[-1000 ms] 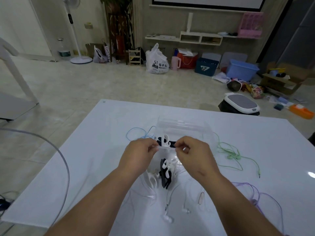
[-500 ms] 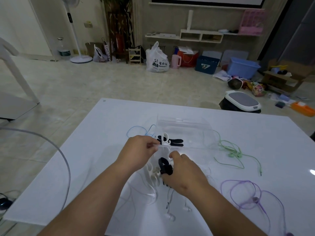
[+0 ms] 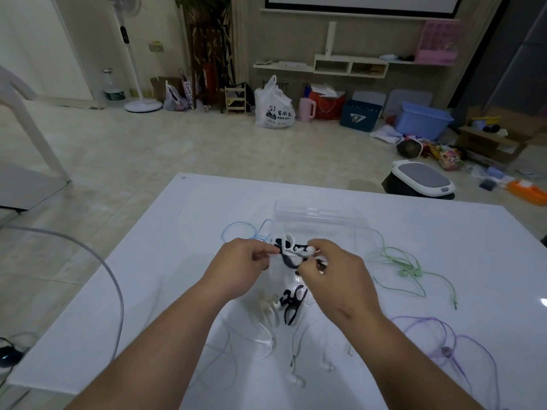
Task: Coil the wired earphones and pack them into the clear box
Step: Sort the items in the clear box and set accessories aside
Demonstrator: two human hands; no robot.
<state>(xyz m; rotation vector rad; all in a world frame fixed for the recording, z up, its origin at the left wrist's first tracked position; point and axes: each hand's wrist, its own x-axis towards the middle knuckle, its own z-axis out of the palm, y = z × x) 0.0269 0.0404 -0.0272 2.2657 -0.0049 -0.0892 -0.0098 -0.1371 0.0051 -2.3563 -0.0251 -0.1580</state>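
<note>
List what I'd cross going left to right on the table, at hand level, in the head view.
blue earphone cable → left hand → black-and-white earphones, pinched by both hands → right hand → green earphones

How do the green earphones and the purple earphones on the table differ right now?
Colour: the green earphones are pale green, the purple earphones lilac. Place: the green ones lie right of the clear box, the purple ones nearer the person. Pose: the green cord trails out to its plug; the purple cord curls in round loops. Both lie uncoiled on the table, outside the box.
</note>
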